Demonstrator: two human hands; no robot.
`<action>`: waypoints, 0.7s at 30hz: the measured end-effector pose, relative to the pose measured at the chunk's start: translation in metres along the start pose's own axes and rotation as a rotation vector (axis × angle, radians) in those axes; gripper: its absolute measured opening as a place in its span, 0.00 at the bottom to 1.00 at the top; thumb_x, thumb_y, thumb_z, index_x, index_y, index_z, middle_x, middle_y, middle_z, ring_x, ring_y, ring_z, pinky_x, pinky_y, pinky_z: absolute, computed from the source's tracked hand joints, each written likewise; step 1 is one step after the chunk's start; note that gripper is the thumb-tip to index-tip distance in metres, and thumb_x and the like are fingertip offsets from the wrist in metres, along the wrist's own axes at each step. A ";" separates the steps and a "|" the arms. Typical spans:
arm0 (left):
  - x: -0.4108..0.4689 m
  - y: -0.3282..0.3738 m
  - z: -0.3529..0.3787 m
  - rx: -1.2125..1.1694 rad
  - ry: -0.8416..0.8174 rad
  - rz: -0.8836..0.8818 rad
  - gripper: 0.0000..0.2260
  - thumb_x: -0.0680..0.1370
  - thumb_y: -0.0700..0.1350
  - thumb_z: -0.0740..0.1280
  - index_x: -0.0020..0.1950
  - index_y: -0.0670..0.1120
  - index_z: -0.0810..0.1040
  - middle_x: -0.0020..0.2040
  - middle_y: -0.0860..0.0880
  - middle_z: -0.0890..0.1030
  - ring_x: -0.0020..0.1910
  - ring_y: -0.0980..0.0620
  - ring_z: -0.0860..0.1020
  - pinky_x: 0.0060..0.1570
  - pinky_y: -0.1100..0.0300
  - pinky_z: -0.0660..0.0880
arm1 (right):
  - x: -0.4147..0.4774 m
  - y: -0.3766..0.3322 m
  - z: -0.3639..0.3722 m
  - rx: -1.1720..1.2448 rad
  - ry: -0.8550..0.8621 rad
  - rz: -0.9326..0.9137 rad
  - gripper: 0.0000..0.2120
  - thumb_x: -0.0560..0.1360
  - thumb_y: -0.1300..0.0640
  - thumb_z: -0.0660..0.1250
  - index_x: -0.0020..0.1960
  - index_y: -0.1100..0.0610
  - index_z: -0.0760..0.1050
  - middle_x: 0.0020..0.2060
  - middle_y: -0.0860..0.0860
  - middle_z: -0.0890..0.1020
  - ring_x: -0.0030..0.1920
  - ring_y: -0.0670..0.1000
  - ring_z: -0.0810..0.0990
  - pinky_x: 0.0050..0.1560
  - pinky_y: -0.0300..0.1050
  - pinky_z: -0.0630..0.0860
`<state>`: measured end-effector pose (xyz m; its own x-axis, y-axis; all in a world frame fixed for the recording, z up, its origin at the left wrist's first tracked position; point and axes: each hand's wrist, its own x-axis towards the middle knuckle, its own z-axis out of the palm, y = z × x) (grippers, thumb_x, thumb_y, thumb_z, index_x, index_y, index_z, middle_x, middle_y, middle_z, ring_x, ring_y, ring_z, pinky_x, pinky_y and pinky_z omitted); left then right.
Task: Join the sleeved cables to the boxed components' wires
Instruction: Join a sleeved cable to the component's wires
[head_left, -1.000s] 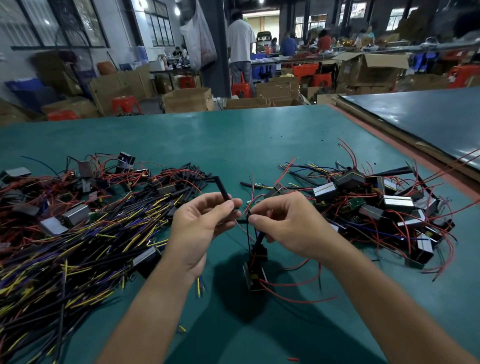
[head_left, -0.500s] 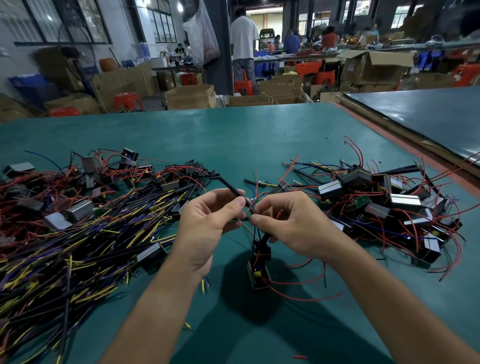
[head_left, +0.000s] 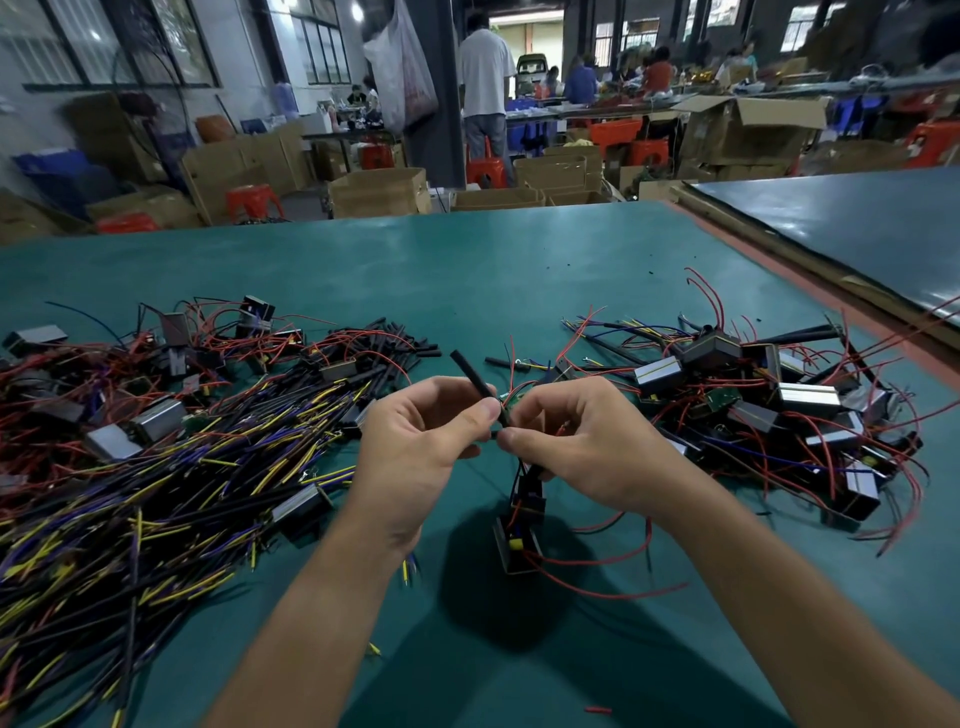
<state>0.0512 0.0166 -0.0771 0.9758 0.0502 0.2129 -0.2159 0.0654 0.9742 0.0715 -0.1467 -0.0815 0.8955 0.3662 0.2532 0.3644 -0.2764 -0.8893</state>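
Observation:
My left hand (head_left: 415, 441) pinches a black sleeved cable (head_left: 470, 376) whose free end sticks up and to the left. Fingertip to fingertip with it, my right hand (head_left: 576, 441) pinches thin wires that run down to a small black boxed component (head_left: 514, 545) hanging just below, over the green table (head_left: 467, 270). Red wires (head_left: 597, 571) trail from the component to the right. The joint itself is hidden between my fingers.
A big heap of black, yellow and purple sleeved cables (head_left: 130, 493) with several boxes fills the left. A pile of boxed components with red wires (head_left: 779, 415) lies at the right. A dark board (head_left: 857, 234) borders the far right. People and cartons stand beyond the table.
Both hands stay together at the centre. The cable's free end has tilted slightly, and the hanging component has barely shifted.

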 end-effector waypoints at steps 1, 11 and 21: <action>0.000 0.000 0.001 0.024 -0.005 0.019 0.06 0.73 0.34 0.71 0.42 0.45 0.82 0.34 0.51 0.83 0.33 0.57 0.79 0.33 0.67 0.74 | 0.000 0.000 0.000 -0.005 0.004 -0.005 0.11 0.75 0.60 0.72 0.34 0.58 0.77 0.24 0.45 0.70 0.26 0.45 0.65 0.28 0.38 0.63; 0.004 -0.009 0.002 0.213 -0.023 0.142 0.03 0.72 0.33 0.73 0.40 0.40 0.82 0.33 0.50 0.82 0.32 0.58 0.77 0.35 0.67 0.73 | 0.000 0.004 -0.005 -0.143 0.021 0.063 0.05 0.70 0.61 0.75 0.38 0.54 0.81 0.31 0.51 0.81 0.27 0.43 0.75 0.30 0.35 0.70; 0.005 -0.025 -0.001 0.549 -0.168 0.050 0.04 0.66 0.44 0.71 0.36 0.44 0.81 0.27 0.53 0.78 0.27 0.58 0.72 0.31 0.61 0.68 | 0.001 0.002 -0.011 -0.153 -0.031 0.120 0.03 0.70 0.61 0.74 0.41 0.56 0.80 0.33 0.55 0.82 0.32 0.49 0.77 0.39 0.51 0.77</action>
<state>0.0614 0.0159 -0.1004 0.9667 -0.1219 0.2249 -0.2558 -0.4618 0.8493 0.0762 -0.1566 -0.0790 0.9275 0.3486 0.1346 0.2919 -0.4508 -0.8436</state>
